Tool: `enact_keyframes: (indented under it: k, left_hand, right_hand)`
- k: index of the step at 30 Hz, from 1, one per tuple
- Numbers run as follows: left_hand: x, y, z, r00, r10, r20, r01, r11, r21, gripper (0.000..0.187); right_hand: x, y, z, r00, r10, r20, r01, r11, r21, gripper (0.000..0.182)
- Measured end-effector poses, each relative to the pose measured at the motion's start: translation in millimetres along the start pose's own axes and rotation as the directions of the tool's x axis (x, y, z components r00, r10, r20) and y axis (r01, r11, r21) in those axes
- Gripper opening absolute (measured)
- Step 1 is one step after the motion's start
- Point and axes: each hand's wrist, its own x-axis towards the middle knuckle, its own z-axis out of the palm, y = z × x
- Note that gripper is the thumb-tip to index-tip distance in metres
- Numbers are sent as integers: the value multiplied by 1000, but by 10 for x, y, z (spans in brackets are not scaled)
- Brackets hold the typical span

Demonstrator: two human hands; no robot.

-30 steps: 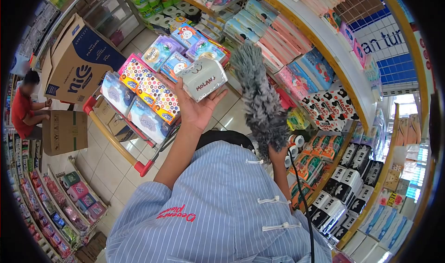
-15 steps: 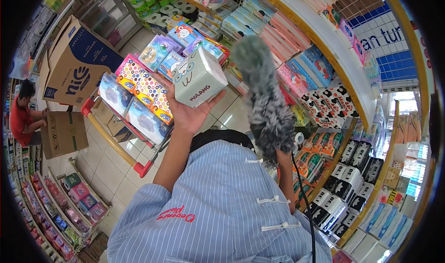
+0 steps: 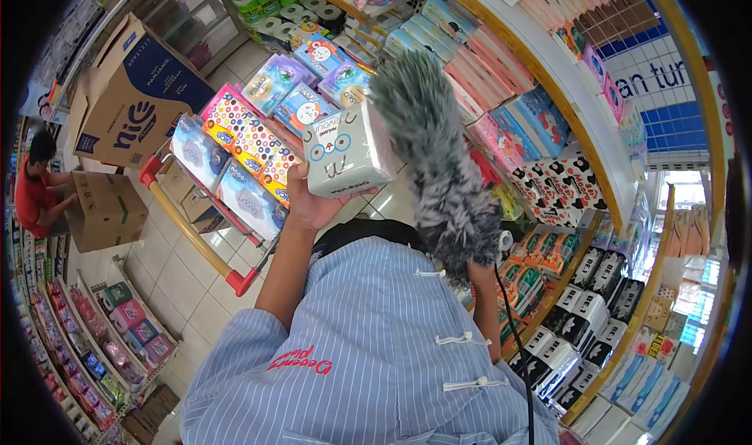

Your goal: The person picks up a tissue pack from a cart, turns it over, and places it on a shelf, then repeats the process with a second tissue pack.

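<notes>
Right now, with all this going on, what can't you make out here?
All in the head view:
Molang pack: its far side, turned away from the camera.
Left hand: some fingers, behind that pack.
Right hand: most fingers, behind the duster.
Carton by the person in red: its inside, hidden by its walls.
Striped shirt: its lower part, cut off by the bottom edge.

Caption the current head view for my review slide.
Left hand holding a white Molang pack, right hand a fluffy grey duster, beside a loaded cart.
</notes>
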Motion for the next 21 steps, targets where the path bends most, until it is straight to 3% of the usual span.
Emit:
enact_keyframes:
  k: [2, 5, 9, 13, 15, 17, 19, 21]
  left_hand:
    - [-71, -22, -85, 1000, -9, 0, 9, 998, -55, 90]
    - [-192, 11, -82, 1000, 12, -3, -12, 1000, -28, 89]
    - [-457, -20, -483, 998, -43, -47, 46, 997, 61, 92]
    - [-588, -18, -271, 996, -58, -61, 60, 998, 32, 93]
    - [-681, -51, -279, 987, -19, -158, 32, 996, 82, 91]
    - [-733, -51, -196, 979, 14, -205, 7, 995, 102, 86]
    - [-786, -43, -152, 979, 34, -201, -7, 991, 136, 84]
    - [-867, -79, -181, 953, 115, -280, -35, 961, 273, 85]
  right_hand:
    - [-30, 181, 11, 998, -34, 47, 34, 999, -1, 33]
    - [248, -13, 271, 993, 97, 67, -102, 991, 90, 35]
    - [618, -194, 589, 996, 82, -39, -73, 981, 182, 39]
    - [1048, -724, 870, 992, -56, -111, 69, 991, 113, 42]
    - [1445, -842, 1040, 978, -200, -65, 207, 969, 138, 50]
    - [1642, -1377, 1138, 993, -103, 52, 105, 994, -37, 53]
    - [1900, -1699, 1316, 978, -186, 98, 205, 949, -240, 60]
    - [2346, -1662, 1609, 951, -287, 116, 308, 911, -276, 62]
